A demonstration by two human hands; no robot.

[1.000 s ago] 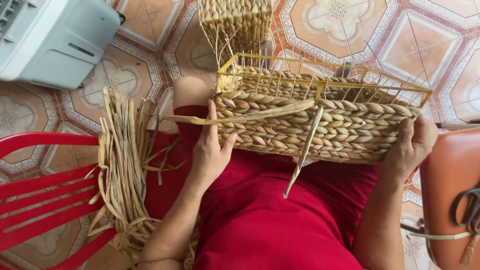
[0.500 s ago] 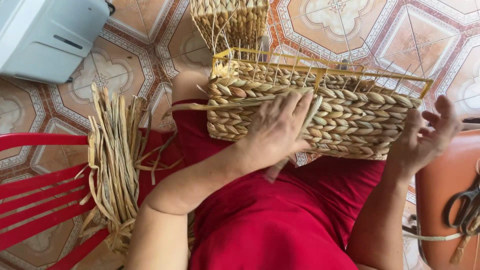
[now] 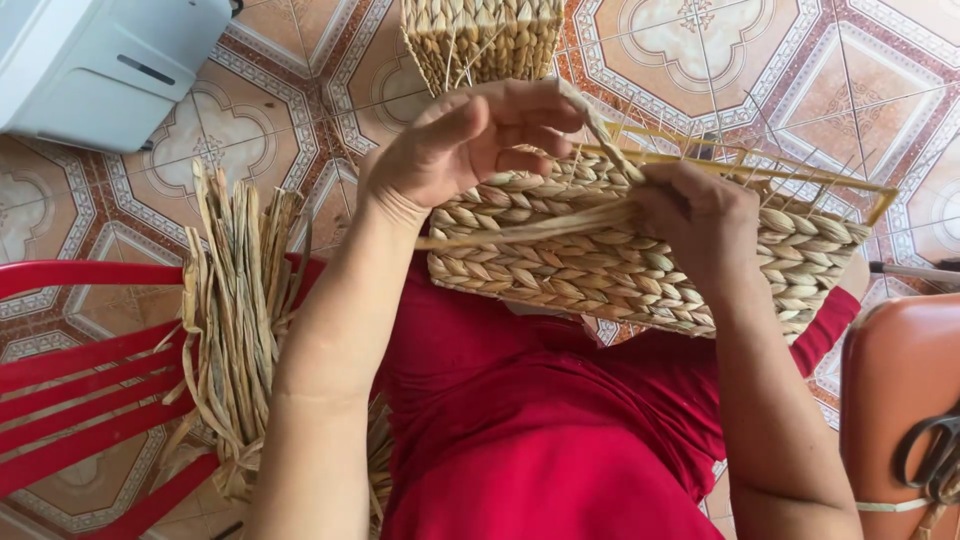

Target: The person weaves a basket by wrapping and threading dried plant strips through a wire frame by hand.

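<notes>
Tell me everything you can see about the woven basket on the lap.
The woven basket is a long piece of tan braided plant fibre on a yellow wire frame, whose bare uprights show along the top. It lies tilted across the red-clad lap. The left hand and right hand grip a loose strand at its upper edge.

A patterned tile floor (image 3: 300, 90) carries a white box (image 3: 100, 60) and a second woven basket (image 3: 485, 35).
</notes>
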